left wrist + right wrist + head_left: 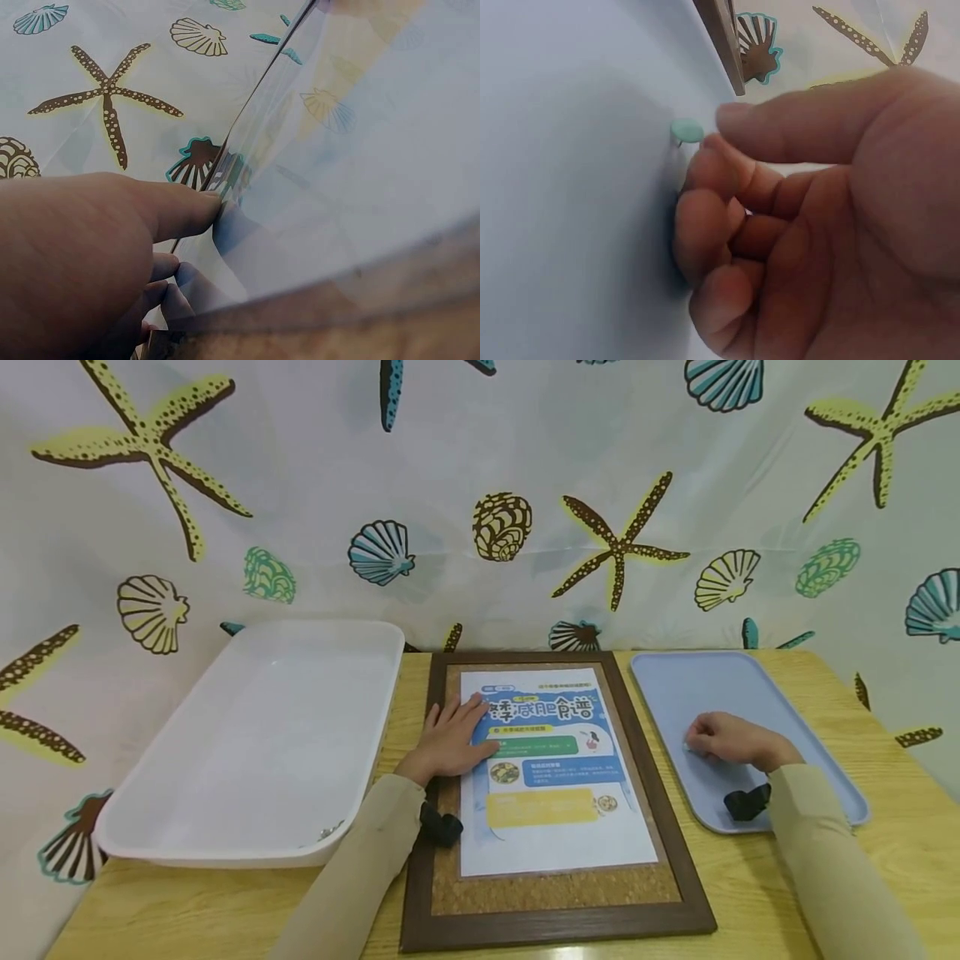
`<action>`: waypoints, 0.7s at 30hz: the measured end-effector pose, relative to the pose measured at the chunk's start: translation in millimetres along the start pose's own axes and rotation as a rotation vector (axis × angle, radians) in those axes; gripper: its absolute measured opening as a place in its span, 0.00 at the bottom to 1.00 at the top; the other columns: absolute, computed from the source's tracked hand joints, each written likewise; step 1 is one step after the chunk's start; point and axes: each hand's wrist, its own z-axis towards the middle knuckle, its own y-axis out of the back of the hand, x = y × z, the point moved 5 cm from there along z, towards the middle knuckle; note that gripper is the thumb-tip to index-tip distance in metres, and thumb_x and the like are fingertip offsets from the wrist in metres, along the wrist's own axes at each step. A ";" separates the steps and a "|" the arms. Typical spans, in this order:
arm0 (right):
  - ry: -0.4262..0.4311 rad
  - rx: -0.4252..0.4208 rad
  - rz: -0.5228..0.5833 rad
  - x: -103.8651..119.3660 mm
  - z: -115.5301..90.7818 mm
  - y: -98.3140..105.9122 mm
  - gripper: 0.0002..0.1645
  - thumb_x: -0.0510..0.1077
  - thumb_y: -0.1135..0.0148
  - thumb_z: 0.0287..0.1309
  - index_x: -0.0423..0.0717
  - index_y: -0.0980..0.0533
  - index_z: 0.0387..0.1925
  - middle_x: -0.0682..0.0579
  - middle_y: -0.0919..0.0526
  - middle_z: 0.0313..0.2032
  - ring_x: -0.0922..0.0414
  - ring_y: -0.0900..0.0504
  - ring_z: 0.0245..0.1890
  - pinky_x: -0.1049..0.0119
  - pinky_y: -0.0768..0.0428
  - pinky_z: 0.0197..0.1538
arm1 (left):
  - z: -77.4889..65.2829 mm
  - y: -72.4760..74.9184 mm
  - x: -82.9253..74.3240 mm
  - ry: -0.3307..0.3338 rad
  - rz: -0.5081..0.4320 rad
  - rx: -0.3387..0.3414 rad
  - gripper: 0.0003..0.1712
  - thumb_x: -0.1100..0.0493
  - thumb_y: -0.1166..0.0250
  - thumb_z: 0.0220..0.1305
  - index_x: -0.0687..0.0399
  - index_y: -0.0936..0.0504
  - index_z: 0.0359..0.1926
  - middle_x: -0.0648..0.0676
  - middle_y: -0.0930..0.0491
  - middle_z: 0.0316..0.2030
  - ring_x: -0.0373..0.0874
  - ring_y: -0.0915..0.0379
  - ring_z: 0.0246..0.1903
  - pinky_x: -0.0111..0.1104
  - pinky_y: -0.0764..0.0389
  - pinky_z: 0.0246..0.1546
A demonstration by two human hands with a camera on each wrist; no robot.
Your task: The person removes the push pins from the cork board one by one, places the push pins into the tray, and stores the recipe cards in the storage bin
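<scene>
My left hand (pixel 450 739) rests with fingers spread on the left side of a printed paper sheet (pixel 558 847). That sheet lies on a cork board (pixel 555 893) with a dark brown frame. In the left wrist view, the thumb (pixel 184 214) lies at the sheet's edge. My right hand (pixel 731 739) is low over the blue tray (pixel 701 681), its fingers bent towards the surface. Beside its thumb and index fingertips, in the right wrist view, is a mint-green thumbtack (pixel 686 130) with its pin partly showing. A small gap separates the thumb from the tack.
A large white tray (pixel 255 735) stands to the left, with a few small shiny bits (pixel 330 831) near its front right corner. Under everything is a wooden table (pixel 225 906). Behind it hangs a white curtain (pixel 315 468) printed with starfish and shells.
</scene>
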 end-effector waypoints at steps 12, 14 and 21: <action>0.042 -0.085 0.036 32.2 11.7 -7.5 0.15 0.43 0.51 0.69 0.32 0.27 0.41 0.50 0.28 0.29 0.57 0.32 0.29 0.65 0.33 0.32 | 0.9 -2.7 4.0 -0.005 -0.004 0.002 0.41 0.43 0.47 0.68 0.54 0.49 0.75 0.56 0.57 0.76 0.58 0.71 0.75 0.54 0.70 0.72; 0.062 -0.086 0.054 36.5 17.2 -12.5 0.14 0.43 0.49 0.68 0.34 0.26 0.41 0.51 0.27 0.29 0.57 0.31 0.30 0.65 0.33 0.34 | 0.5 -3.0 5.6 0.002 0.000 0.000 0.41 0.43 0.47 0.68 0.54 0.49 0.75 0.56 0.57 0.76 0.57 0.72 0.75 0.54 0.71 0.72; 0.246 -0.099 0.021 49.9 23.6 -18.6 0.17 0.45 0.43 0.65 0.36 0.23 0.46 0.52 0.28 0.24 0.59 0.32 0.25 0.66 0.33 0.30 | 1.2 0.1 -1.7 -0.017 -0.021 0.000 0.41 0.44 0.47 0.68 0.56 0.48 0.75 0.58 0.56 0.76 0.59 0.71 0.75 0.55 0.70 0.72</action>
